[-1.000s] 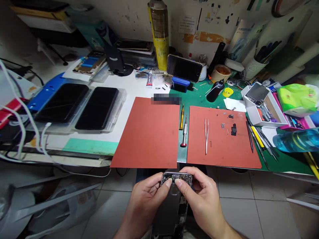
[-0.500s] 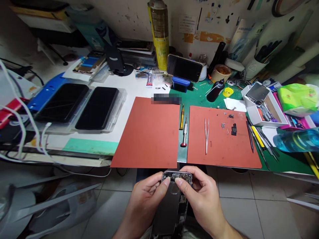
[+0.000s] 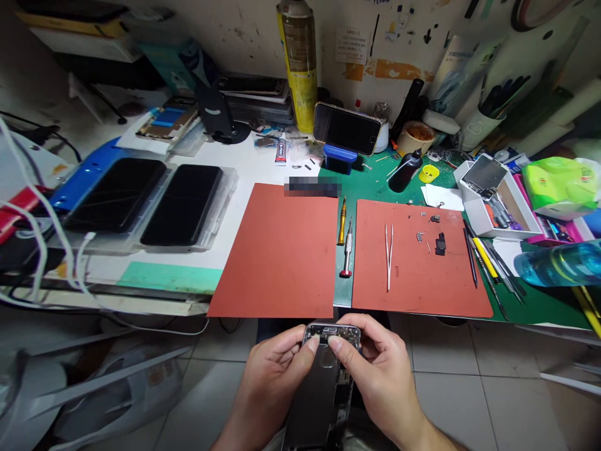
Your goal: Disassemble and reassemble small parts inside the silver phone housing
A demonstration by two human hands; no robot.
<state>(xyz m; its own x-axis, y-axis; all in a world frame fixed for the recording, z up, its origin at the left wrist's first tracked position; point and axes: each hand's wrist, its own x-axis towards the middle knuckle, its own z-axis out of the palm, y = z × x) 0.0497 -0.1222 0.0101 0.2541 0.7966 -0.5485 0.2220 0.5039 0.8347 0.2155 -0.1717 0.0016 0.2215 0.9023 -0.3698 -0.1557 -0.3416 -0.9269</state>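
An opened smartphone (image 3: 313, 394), its inner parts bare, is held over my lap in front of the bench edge. My left hand (image 3: 280, 369) grips its upper left side, the thumb pressing on the inside near the top end. On the upper right side my right hand (image 3: 375, 360) is closed, its thumb also pressed on the inner parts close to the other thumb. What lies under the thumb tips is hidden. Beyond the hands lie two red mats; the right mat (image 3: 375, 297) carries tweezers (image 3: 389, 257) and several small phone parts (image 3: 440, 244).
Two screwdrivers, one gold (image 3: 342, 220) and one red-ended (image 3: 347, 254), lie between the left mat (image 3: 277, 250) and the right one. Two dark phones (image 3: 183, 203) rest on clear cases at left. White cables (image 3: 35, 219) hang at the left edge. A blue bottle (image 3: 558, 263) lies at right.
Both hands keep the same hold on the smartphone, thumbs still pressed near its top end. Only a very slight shift of the view shows.
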